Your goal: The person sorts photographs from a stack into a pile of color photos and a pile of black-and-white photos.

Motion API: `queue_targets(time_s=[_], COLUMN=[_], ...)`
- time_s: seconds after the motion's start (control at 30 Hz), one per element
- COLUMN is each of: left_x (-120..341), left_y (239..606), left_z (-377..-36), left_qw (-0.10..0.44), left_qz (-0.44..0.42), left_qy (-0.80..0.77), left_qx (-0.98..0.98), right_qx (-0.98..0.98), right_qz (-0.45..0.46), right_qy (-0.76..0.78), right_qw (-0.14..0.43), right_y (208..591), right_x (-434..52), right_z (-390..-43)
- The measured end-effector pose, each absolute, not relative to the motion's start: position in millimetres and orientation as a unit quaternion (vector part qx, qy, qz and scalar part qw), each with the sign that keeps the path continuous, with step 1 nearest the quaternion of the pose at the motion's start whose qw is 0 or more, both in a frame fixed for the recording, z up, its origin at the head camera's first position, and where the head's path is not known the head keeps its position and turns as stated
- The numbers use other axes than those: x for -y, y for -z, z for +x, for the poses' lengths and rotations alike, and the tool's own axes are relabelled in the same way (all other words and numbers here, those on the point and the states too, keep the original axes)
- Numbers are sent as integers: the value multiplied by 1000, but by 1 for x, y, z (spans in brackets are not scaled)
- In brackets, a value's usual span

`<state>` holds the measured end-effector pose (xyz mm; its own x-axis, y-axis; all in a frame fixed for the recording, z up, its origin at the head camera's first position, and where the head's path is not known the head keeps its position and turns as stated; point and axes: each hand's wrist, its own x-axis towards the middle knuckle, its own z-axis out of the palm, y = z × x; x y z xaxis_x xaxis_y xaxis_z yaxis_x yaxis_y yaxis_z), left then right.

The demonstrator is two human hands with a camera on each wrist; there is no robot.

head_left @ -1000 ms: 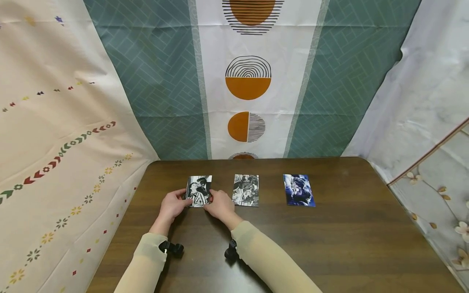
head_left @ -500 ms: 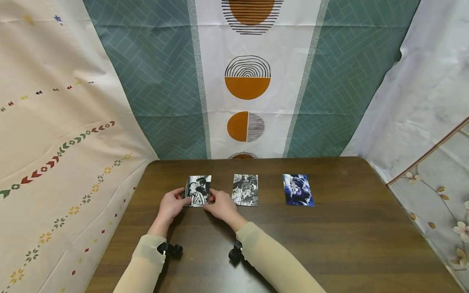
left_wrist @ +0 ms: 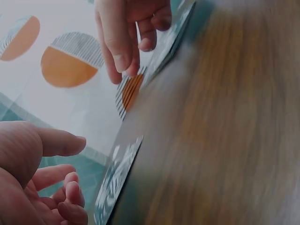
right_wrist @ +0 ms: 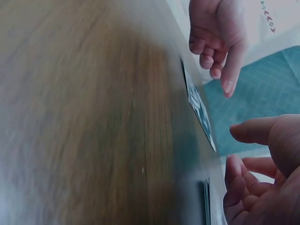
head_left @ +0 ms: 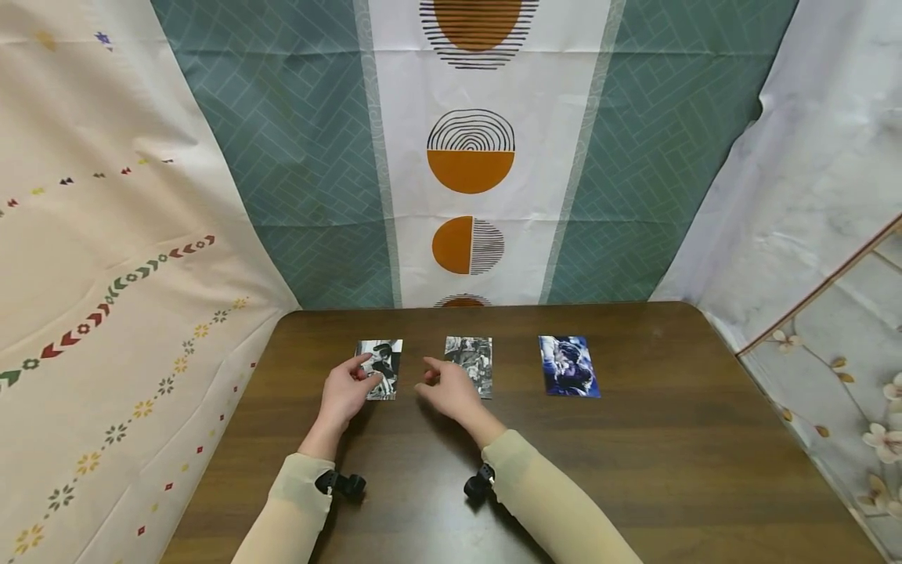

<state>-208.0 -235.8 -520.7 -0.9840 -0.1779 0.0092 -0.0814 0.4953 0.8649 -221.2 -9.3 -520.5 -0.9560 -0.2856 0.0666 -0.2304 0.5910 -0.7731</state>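
Observation:
Three photo cards lie in a row on the brown wooden table (head_left: 634, 470). The left one (head_left: 385, 362), black and white with two figures, is partly covered by my left hand (head_left: 345, 389). Both wrist views show that hand raised, its fingers loosely bent and nothing between them. Over the near left part of the middle black-and-white card (head_left: 477, 362) is my right hand (head_left: 451, 389), thumb and index apart, holding nothing. In the right wrist view, the left card (right_wrist: 199, 108) lies flat beyond my right hand (right_wrist: 276, 173). A blue-and-white card (head_left: 569, 366) lies at the right, untouched.
Behind the table's far edge hangs a green and white cloth (head_left: 468, 258) with orange circles. Patterned cream cloth (head_left: 141, 329) drapes the left side, flowered white cloth (head_left: 831, 376) the right. A small black camera is strapped to each wrist.
Both hands have let go of the left card's edges and lifted. My right hand has moved right over the middle card; my left has shifted slightly right over the left card.

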Motion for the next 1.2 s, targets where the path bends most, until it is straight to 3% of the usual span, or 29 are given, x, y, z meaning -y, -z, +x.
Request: queue_targets(time_s=[0.43,0.67,0.9,1.2], left_x=[174,147,130,116], left_y=[527,529,531,536], left_z=[-210,-215,-221,-226], left_qw=[58,36,32,12], left_qz=[17,5,9,8], left_qy=[491,492,479,465], left_qx=[869,870,877,885], right_qx=[-871,-875,-882,-883], right_qz=[-123,-104,-80,-46], right_qy=[476,473,463,467], right_qw=[6,-9,-34,-28], right_y=[536,533,533,541], right_x=[-24,-42,-66,-93], right_z=[-220,-219,-224,-225])
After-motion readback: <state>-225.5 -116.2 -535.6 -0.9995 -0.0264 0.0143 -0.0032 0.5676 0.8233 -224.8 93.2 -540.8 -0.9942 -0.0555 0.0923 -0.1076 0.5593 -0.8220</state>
